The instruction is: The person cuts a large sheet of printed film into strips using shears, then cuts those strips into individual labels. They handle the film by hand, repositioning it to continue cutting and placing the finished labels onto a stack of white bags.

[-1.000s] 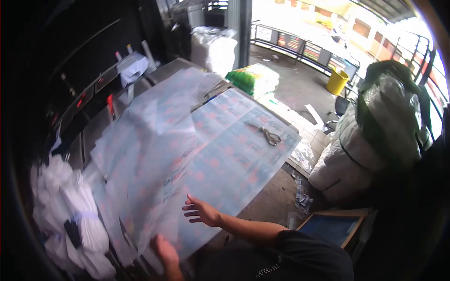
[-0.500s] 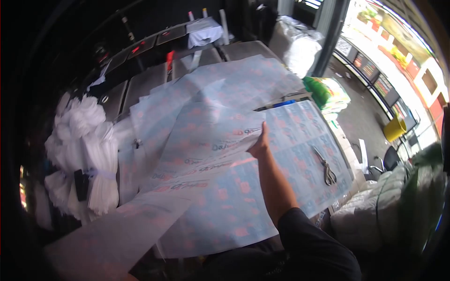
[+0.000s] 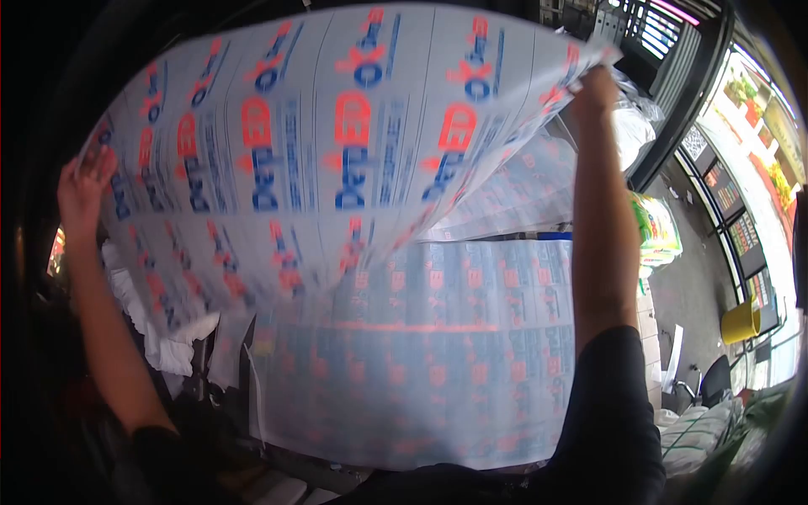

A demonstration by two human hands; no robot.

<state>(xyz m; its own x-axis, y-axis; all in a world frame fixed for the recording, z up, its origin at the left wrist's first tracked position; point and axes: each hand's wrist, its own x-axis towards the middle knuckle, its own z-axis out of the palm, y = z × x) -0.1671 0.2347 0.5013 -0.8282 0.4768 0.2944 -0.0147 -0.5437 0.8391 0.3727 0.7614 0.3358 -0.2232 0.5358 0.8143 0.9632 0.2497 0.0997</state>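
The printed plastic sheet (image 3: 337, 135), flat on the table half a second ago, now spans the upper frame above the stack of sheets (image 3: 438, 370), its corners pinched by the left hand (image 3: 84, 189) at mid-left and the right hand (image 3: 593, 84) at upper right.

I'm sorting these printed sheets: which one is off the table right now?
The large printed sheet held up by the left hand and right hand; the other sheets lie flat below.

lifted printed sheet (image 3: 337, 143) across the front
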